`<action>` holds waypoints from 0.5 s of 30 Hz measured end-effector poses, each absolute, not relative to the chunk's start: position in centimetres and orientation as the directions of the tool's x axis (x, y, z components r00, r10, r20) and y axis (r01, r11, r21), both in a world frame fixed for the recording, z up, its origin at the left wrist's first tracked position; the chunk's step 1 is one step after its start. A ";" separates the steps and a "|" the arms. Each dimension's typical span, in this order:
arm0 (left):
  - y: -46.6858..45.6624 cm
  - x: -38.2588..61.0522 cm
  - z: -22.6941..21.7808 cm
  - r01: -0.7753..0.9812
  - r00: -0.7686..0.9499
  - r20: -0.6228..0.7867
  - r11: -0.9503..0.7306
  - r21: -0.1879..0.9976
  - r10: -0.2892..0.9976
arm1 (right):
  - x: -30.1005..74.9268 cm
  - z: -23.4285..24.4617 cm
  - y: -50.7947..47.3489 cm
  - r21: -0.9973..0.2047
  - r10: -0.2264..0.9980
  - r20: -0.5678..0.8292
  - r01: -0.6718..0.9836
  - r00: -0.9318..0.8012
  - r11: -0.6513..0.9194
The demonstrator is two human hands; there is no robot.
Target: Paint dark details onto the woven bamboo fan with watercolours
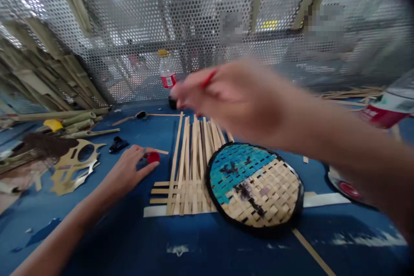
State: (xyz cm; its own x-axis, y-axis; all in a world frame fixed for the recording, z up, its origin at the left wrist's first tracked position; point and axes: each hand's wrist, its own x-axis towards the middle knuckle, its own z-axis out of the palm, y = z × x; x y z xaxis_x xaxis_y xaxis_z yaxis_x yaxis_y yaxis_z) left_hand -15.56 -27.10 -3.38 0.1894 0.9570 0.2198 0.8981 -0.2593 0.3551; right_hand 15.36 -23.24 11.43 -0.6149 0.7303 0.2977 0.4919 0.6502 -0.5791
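Note:
My left hand rests on the blue table with thumb and fingers closed around a small round red cap. Blurred by motion, my right hand is raised above the table's middle, its fingers closed on a thin red stick whose kind I cannot make out. Below it lies a round woven bamboo fan with a black rim, half painted teal and half plain, with dark blotches on it. The fan overlaps a partly woven set of pale bamboo strips, held along a white strip of tape.
At the left are bamboo poles, a gold cut-out plate and a black clip-like piece. A bottle with a yellow cap stands at the back before a perforated metal screen. Another bottle is at the right.

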 end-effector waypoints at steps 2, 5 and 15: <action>-26.4 -16.6 -3.9 0.900 0.201 0.211 -0.265 0.346 0.957 | 11.2 10.3 -22.7 -0.469 0.612 0.260 0.456 -0.747 0.756; -25.9 -17.3 -4.1 0.898 0.217 0.197 -0.275 0.344 0.956 | 5.9 6.6 -20.4 -0.536 0.521 0.188 0.358 -0.833 0.765; -25.7 -17.8 -4.1 0.870 0.239 0.135 -0.273 0.410 0.962 | 1.8 1.9 -18.5 -0.601 0.502 0.101 0.349 -0.859 0.719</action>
State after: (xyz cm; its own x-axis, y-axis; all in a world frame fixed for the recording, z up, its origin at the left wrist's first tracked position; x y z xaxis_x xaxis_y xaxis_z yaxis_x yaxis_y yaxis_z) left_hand -17.78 -25.74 -4.10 0.2386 0.9617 0.1348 0.8702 -0.2733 0.4100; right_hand 1.84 -18.53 1.86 -0.8588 0.5022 0.1014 0.3493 0.7187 -0.6013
